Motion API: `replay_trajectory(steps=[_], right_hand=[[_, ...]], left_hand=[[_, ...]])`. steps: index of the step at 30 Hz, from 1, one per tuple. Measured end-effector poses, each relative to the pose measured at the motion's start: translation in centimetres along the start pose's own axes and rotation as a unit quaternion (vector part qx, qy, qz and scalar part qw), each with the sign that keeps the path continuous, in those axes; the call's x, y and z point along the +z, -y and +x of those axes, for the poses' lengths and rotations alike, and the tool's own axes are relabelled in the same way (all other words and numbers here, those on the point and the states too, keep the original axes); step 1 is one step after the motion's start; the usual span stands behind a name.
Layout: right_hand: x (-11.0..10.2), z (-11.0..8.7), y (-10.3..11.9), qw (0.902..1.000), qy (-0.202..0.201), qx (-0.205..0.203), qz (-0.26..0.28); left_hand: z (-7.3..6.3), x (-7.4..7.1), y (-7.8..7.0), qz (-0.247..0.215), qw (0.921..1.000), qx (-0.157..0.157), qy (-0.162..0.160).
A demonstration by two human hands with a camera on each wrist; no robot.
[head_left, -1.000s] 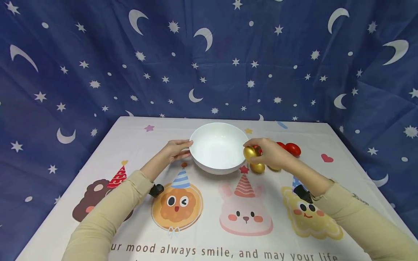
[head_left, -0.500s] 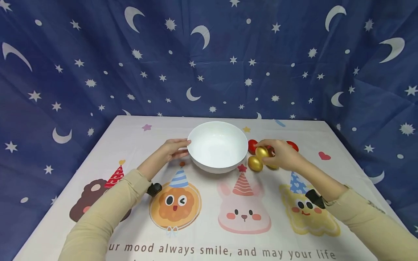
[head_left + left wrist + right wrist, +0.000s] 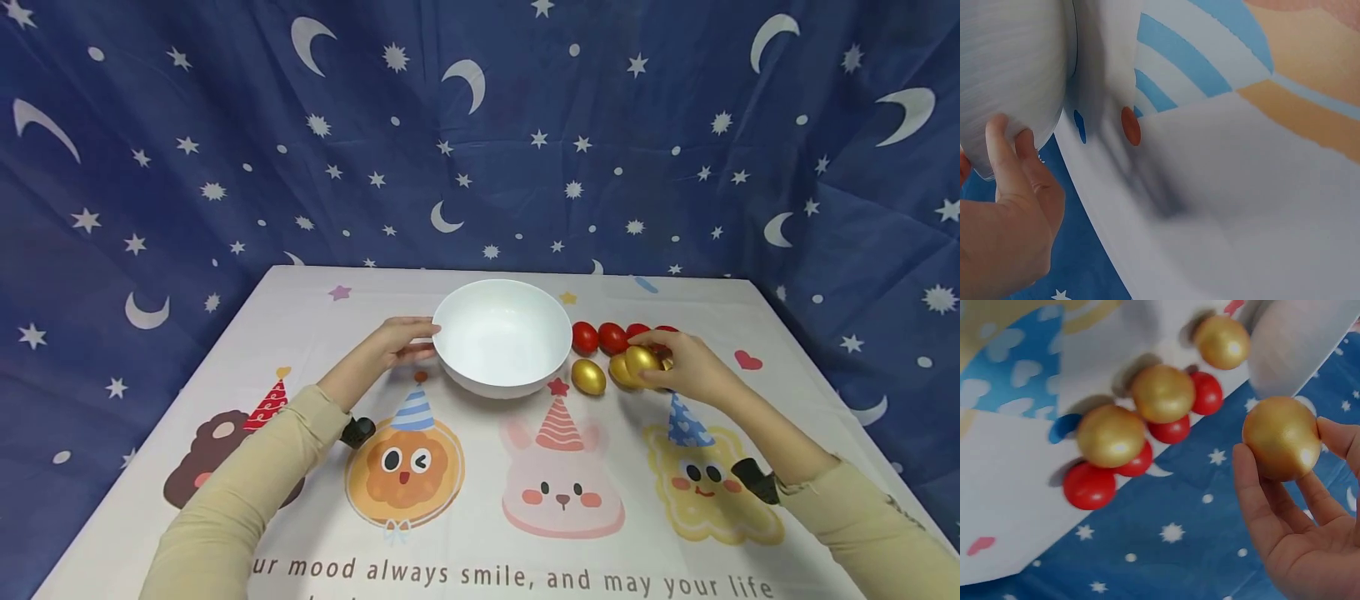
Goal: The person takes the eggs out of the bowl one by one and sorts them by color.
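A white bowl (image 3: pixel 502 333) stands on the table with nothing inside it. My left hand (image 3: pixel 401 342) grips its left side, thumb up at the rim and fingers against the outer wall; in the left wrist view those fingers (image 3: pixel 1004 156) press the bowl's side (image 3: pixel 1010 69). My right hand (image 3: pixel 693 367) pinches a gold egg (image 3: pixel 642 363) between thumb and fingertips. In the right wrist view this held gold egg (image 3: pixel 1282 439) is raised above the others. Below it on the table lie three gold eggs (image 3: pixel 1164 394), one (image 3: pixel 588 377) close to the bowl.
Behind the gold eggs, several red eggs (image 3: pixel 612 338) form a row right of the bowl, the rightmost partly behind my right hand. A printed white cloth (image 3: pixel 480 467) covers the table. A blue starry curtain (image 3: pixel 495 133) hangs along its back edge.
My right hand has moved to the right with the gold egg, away from the bowl's rim, uncovering red and gold eggs. The left hand and the bowl have stayed in place.
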State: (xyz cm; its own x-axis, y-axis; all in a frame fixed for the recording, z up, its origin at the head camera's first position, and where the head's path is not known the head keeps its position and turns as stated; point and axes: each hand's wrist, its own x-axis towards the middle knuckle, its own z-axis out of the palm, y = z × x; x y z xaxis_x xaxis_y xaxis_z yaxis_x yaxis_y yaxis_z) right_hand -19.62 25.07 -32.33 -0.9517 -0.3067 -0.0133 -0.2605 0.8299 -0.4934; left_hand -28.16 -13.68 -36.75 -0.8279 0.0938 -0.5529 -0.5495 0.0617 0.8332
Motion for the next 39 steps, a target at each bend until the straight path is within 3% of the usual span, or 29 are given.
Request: replay_trajectory(steps=[16, 29, 39], right_hand=[[-0.4, -0.4, -5.1, 0.9999, -0.001, -0.014, 0.004], [-1.6, 0.9, -6.9, 0.9999, 0.002, 0.008, -0.007], [-1.6, 1.1, -8.7, 0.9991, 0.018, 0.025, -0.028]], left_hand=[[-0.4, -0.1, 1.0, -0.016, 0.9998, 0.009, -0.001], [-0.6, -0.8, 0.5, -0.019, 0.9995, 0.025, -0.006], [-0.4, 0.1, 0.9, 0.004, 0.999, 0.04, -0.017]])
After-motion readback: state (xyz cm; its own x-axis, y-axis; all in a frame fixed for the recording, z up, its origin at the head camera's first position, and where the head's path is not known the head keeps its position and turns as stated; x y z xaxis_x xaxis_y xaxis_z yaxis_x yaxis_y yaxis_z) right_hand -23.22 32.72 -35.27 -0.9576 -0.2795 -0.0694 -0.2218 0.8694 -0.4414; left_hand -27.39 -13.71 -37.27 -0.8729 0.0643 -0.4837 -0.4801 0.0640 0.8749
